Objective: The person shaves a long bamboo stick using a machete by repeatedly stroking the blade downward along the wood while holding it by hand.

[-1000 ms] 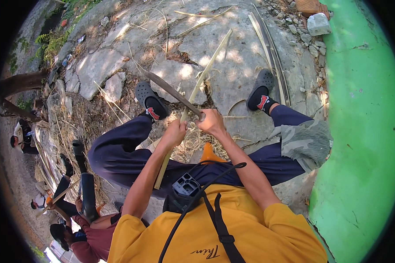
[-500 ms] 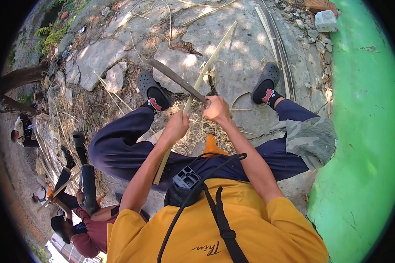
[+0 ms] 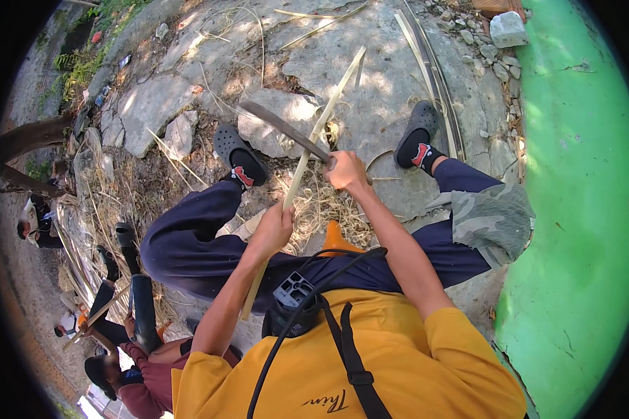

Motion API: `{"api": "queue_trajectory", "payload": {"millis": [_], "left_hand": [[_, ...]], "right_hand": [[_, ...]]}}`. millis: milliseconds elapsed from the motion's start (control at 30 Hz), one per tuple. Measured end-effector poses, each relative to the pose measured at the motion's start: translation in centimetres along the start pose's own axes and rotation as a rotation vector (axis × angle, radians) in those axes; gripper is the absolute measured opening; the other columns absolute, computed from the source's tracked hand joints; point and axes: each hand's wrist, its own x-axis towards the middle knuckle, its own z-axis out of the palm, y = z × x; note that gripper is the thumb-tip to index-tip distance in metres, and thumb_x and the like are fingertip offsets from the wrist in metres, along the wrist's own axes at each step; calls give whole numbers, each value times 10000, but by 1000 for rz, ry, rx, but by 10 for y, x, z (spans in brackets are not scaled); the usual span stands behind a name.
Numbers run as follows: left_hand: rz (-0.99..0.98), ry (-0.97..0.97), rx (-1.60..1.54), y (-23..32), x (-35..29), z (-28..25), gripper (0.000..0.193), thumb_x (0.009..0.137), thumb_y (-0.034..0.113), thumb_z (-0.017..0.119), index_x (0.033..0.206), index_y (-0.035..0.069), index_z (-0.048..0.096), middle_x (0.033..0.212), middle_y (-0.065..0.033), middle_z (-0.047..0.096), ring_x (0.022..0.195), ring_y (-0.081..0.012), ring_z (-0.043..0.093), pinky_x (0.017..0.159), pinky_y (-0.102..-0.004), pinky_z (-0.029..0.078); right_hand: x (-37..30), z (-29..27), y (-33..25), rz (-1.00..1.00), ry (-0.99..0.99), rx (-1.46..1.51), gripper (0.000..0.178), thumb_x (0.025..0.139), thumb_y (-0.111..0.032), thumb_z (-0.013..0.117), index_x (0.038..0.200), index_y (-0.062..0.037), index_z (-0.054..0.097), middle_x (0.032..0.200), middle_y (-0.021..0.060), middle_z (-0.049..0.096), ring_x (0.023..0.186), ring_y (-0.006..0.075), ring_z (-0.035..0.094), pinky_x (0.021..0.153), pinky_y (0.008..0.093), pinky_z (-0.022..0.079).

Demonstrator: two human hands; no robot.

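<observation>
Cracked stone ground (image 3: 391,73) fills the scene, one green-painted stretch (image 3: 573,209) down the right! One yellow shirt (image 3: 412,349) carries dark cursive lettering (a single short word). One pale strip (image 3: 333,105) runs between the legs, long axis slanting from the lap to a tip up and right. One dark blade (image 3: 279,124) crosses it, pointing up-left. Two hands: left hand (image 3: 275,227) gripping the strip, right hand (image 3: 346,170) clenched round the blade's near end!

Both bare forearms (image 3: 400,244) slant inward and forward, the left hand (image 3: 275,228) curled closed nearer the body, the right hand (image 3: 346,170) fisted slightly farther out, legs (image 3: 196,227) spread wide.
</observation>
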Motion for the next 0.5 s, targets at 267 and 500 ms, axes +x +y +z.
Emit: {"api": "queue_trajectory", "payload": {"millis": [267,500], "left_hand": [[-212,-154,-296,8,7,-10,259,1055,300,453,927,76,482,629,45,375,458,-65,361,409,-268,299],[-202,-147,-280,12,-11,-5,228,1058,272,437,968,68,480,623,28,399,444,-80,379,406,-275,313]], "right_hand": [[2,0,-4,15,-33,84,380,718,-268,689,1042,-78,746,928,211,717,890,412,682,830,461,554],[-3,9,4,-131,5,-105,332,713,-278,716,1010,-133,748,912,187,721,874,390,690,801,471,555]]}}
